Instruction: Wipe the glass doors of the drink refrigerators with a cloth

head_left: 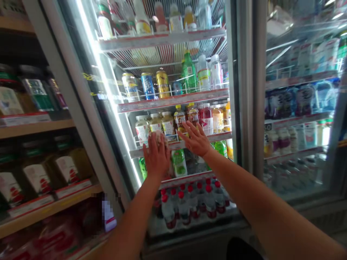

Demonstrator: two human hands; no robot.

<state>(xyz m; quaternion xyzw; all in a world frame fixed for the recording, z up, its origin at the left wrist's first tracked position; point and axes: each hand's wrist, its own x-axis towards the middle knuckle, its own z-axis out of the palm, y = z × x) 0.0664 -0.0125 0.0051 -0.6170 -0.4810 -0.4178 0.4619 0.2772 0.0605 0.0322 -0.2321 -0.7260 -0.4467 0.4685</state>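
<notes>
**A reach at the bottle shelf**

The step in hand seemed to be reaching among drinks. The right hand spread its fingers before yellow-capped brown-drink bottles, upright on that shelf, caps up, long axes vertical. The left hand covered a pale blurred item; I cannot tell whether it gripped this. Taking a bottle would call for curled fingers.

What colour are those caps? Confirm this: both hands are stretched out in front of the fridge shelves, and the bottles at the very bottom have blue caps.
Not blue: the head view shows the bottles at the very bottom with red caps. The left hand and right hand are indeed stretched out in front of the fridge shelves.
</notes>
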